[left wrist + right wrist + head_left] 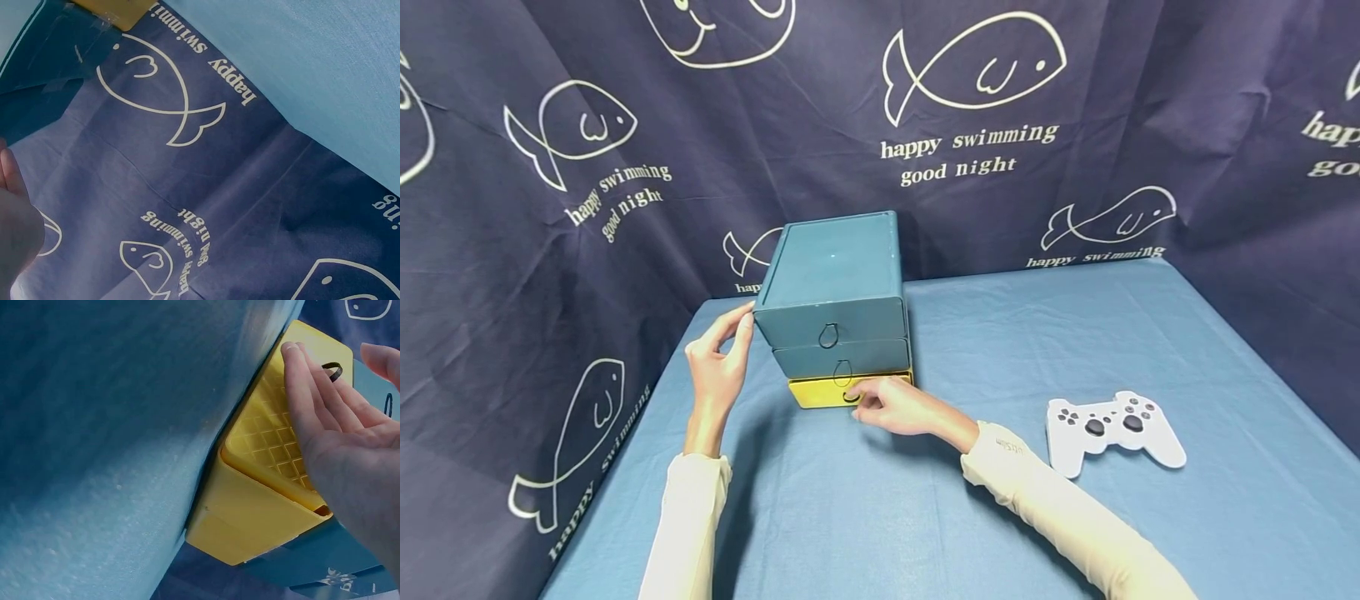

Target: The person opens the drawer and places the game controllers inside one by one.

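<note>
A teal box (831, 258) of stacked drawers has a yellow drawer (812, 394) at its bottom. My left hand (718, 367) touches the box's upper left front corner with extended fingers; the left wrist view shows part of that hand (19, 231) by the teal side (37, 94). At the yellow drawer's front is my right hand (898, 407), beside a black loop (851, 397). Seen from the right wrist, the fingers of this hand (356, 444) lie fairly straight against the patterned yellow front (269, 437), partly covering the loop (338, 374). The yellow drawer looks closed or nearly so.
A white game controller (1112, 429) lies on the blue cloth (1000, 350) to the right of the box. Dark blue fabric (820, 125) with white fish drawings hangs behind and along both sides. Two upper drawers carry dark loops on their fronts.
</note>
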Demonstrator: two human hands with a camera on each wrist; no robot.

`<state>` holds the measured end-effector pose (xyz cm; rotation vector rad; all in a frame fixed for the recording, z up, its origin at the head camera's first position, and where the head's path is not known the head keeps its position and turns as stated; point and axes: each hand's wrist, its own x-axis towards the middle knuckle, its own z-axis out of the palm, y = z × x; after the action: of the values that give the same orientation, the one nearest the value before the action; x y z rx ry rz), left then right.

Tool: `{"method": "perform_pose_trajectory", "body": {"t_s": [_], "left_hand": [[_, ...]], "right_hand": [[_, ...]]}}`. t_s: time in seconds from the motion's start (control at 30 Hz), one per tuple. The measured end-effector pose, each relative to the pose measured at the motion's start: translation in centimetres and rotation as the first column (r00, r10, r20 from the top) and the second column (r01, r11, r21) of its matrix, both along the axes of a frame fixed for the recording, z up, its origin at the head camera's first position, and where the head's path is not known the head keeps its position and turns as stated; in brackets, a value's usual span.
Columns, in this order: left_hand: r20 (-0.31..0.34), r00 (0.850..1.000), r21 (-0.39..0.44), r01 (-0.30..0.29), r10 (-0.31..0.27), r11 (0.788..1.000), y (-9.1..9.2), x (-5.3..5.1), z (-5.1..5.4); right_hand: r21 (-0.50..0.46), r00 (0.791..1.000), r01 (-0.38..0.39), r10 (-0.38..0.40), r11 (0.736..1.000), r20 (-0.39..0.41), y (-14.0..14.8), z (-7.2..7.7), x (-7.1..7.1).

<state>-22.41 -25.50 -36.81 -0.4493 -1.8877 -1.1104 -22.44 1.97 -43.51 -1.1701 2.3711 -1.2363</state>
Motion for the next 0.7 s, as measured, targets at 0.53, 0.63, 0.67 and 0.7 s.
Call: {"method": "perform_pose_trajectory", "body": {"t_s": [0.53,0.63,0.67,0.7], "left_hand": [[-0.015,1.000,0.005,-0.007,0.007,1.000,0.10,0.02,0.02],[-0.011,1.000,0.003,-0.014,0.014,1.000,0.07,-0.06,-0.14],[-0.010,1.000,0.003,-0.017,0.017,1.000,0.07,-0.08,-0.20],[-0.009,1.000,0.001,-0.018,0.018,1.000,0.06,-0.09,-0.26]], "right_hand": [[-0.013,0.999,-0.029,0.029,0.999,-0.014,-0.17,-0.10,0.25],[-0.014,1.000,-0.018,0.018,1.000,-0.023,-0.17,-0.10,0.37],[-0.012,1.000,-0.016,0.016,1.000,-0.025,-0.18,-0.10,0.42],[-0.011,1.000,-0.014,0.014,1.000,-0.025,-0.20,-0.09,0.49]]}}
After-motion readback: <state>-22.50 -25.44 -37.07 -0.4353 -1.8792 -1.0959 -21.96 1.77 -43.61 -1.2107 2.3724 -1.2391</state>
